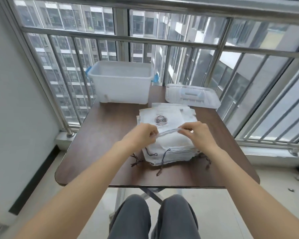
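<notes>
A thick stack of white drawstring cloth bags (171, 150) lies on the dark brown table (97, 149), dark cords hanging from its near edge. The top bag (167, 135) is folded, its fold raised above the stack. My left hand (141, 135) pinches the fold's left end. My right hand (197, 133) pinches its right end. Just behind the stack lie flat white bags with a round printed logo (161, 120).
An open translucent plastic bin (121, 83) with blue latches stands at the table's far left. Its clear lid (192, 97) lies at the far right. A metal railing (128, 38) and windows run behind. My knees (154, 218) are under the near edge.
</notes>
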Demonstrator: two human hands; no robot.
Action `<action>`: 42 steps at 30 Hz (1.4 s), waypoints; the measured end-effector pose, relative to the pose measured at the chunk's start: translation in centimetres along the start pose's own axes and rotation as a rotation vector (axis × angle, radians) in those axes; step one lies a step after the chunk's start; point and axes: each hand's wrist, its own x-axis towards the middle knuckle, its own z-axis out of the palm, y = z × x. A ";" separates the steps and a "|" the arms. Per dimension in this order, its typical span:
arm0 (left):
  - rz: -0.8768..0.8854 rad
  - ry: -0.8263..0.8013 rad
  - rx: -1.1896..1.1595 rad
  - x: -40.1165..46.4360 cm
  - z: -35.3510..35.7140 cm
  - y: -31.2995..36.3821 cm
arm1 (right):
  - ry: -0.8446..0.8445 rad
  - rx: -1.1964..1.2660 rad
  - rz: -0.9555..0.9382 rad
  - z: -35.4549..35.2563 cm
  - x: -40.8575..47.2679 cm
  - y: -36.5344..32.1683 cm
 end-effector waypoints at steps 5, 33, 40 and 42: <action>-0.047 0.349 0.203 0.2 -1.6 0.2 | 0.170 0.247 0.115 0.0 0.5 -0.5; -0.463 0.426 -1.720 1.5 -2.1 -1.0 | 0.262 1.226 0.581 1.5 1.5 -2.3; -0.489 0.427 -1.913 1.4 -1.7 -0.4 | 0.249 1.703 0.580 1.2 1.5 -2.9; -0.526 0.505 -1.866 1.6 -1.7 -0.3 | 0.304 1.701 0.584 1.2 1.6 -2.8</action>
